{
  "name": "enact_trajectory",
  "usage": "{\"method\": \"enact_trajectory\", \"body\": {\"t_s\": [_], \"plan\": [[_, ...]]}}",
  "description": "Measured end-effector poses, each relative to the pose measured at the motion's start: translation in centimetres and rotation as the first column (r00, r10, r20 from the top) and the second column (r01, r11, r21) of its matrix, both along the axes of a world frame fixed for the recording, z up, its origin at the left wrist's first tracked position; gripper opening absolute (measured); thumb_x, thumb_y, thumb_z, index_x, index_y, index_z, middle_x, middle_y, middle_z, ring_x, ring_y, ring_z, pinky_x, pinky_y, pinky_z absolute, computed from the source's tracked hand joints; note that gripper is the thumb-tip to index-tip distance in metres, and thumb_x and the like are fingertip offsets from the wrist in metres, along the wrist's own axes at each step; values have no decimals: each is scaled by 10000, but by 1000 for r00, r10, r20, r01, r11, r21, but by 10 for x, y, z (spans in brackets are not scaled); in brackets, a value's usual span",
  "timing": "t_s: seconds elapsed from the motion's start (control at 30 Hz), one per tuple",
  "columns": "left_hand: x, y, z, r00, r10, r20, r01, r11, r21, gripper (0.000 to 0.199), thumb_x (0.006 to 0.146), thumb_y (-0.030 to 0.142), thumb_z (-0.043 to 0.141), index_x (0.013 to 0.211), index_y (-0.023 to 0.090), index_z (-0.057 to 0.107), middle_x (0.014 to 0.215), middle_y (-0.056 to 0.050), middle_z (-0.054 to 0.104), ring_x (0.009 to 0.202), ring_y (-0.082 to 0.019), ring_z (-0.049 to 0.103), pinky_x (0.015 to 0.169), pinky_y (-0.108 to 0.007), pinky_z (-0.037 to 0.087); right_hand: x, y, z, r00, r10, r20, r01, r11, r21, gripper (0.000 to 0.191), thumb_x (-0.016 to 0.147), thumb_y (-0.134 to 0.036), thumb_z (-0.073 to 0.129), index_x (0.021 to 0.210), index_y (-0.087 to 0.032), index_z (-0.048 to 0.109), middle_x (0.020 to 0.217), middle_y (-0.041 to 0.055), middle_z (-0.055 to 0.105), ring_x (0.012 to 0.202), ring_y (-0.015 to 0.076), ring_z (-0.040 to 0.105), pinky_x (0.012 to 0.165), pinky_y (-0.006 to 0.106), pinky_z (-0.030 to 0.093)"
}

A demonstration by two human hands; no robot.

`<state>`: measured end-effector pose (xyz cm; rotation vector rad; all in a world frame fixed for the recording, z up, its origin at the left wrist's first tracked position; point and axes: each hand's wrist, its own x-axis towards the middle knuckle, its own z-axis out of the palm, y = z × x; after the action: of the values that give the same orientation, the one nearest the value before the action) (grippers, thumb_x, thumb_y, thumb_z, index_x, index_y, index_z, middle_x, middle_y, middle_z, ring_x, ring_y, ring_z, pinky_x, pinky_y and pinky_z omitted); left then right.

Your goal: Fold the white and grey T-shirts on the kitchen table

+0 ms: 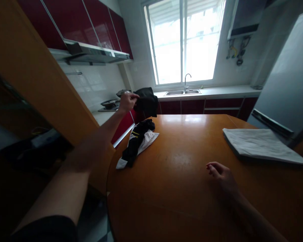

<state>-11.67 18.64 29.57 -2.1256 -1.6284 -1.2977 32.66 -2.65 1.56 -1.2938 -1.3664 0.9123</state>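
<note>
Over the far-left edge of the tabletop (176,188), the left hand (128,102) pinches a limp, plain black cloth (148,102) by its left side. The right hand (223,176) is loosely curled; whether closed is unclear.

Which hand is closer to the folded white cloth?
Right. The right hand is just left of the white cloth and nearer you, not touching it. The left hand is far off to its left, holding up a black cloth.
</note>
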Motion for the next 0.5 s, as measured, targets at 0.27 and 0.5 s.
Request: {"method": "enact_trajectory", "body": {"t_s": [0.27,0.5], "plan": [[-60,-124,-155,953,-178,-244,-93,596,-798,228,614,391,739,777,233,758,711,-13,697,656,-205,647,600,-257,445,30,30,1,982,-63,177,51,996,73,303,802,-451,586,886,-193,722,856,92,740,730,244,687,660,346,538],[-8,-148,-191,975,-184,-125,49,727,-685,367,862,531,526,924,252,756,854,-26,750,758,-228,688,671,-265,464,136,95,35,508,-564,651,582,782,224,276,862,-195,540,1054,-89,707,1169,257,649,1100,317,573,884,432,421]]}}
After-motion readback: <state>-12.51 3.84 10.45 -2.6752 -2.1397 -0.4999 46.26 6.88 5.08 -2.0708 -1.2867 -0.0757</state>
